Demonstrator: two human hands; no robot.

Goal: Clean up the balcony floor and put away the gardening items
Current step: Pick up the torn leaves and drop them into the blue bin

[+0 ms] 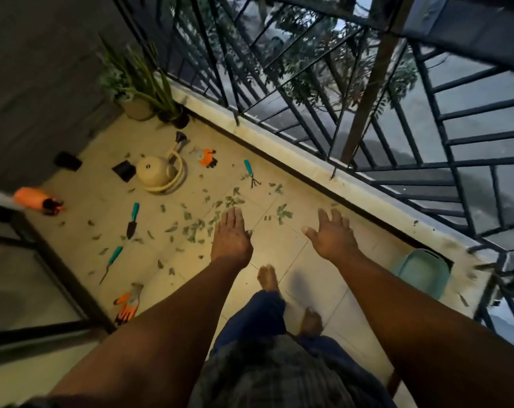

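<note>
Green leaves (191,223) lie scattered over the pale tiled balcony floor (282,242). Among them are a teal-handled trowel (132,220), a teal-handled weeder (111,260), a small teal hand rake (251,173), a cream watering can (161,169) and two orange gloves: one glove (127,304) near the door, the other glove (207,157) by the can. An orange spray bottle (37,200) lies at the left. My left hand (232,235) and my right hand (330,237) reach forward above the floor, fingers straight, holding nothing.
Two potted plants (138,89) stand in the far corner. A black metal railing (308,92) on a low curb runs along the right. A teal basket (423,272) sits by the curb. A glass door frame (52,266) borders the left. Two small black pots (124,170) lie near the can.
</note>
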